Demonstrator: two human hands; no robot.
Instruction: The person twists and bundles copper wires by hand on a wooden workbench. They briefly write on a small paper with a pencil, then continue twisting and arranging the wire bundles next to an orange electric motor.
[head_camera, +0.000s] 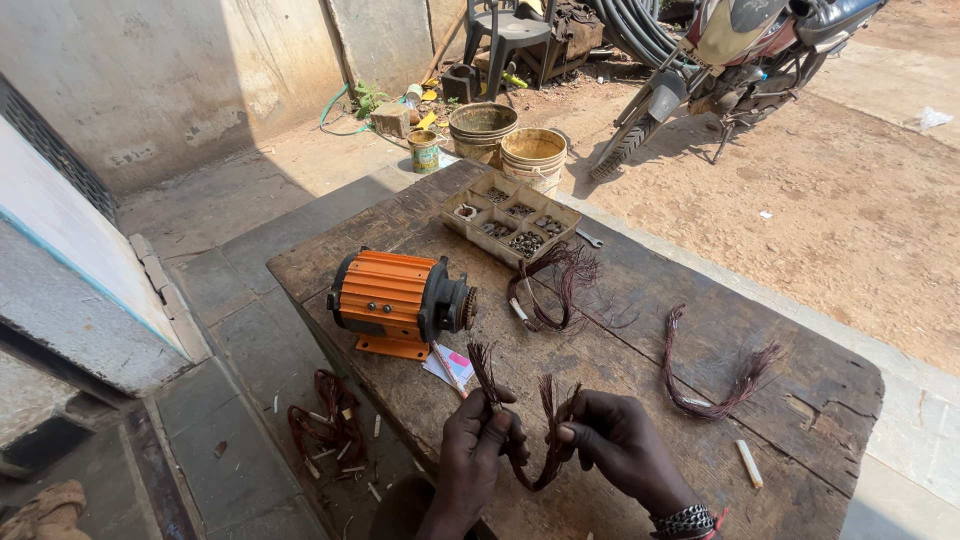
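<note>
Both my hands grip one U-shaped bundle of reddish-brown copper wire (547, 420) low over a worn wooden table (640, 330). My left hand (478, 445) pinches one leg of the bundle, whose frayed end rises toward the motor. My right hand (620, 440) pinches the other leg; a metal bracelet shows at that wrist. Just beyond my hands stands an orange finned electric motor (395, 300) with a dark end cap. A second wire bundle (553, 288) lies mid-table, a third (712, 378) to the right.
A compartment tray of small metal parts (510, 222) sits at the table's far edge, a spanner (589, 238) beside it. Two buckets (508, 145) and a motorcycle (730, 70) stand beyond. Red wire scraps (325, 425) lie on the floor at left. A small white tube (749, 463) rests near the table's right.
</note>
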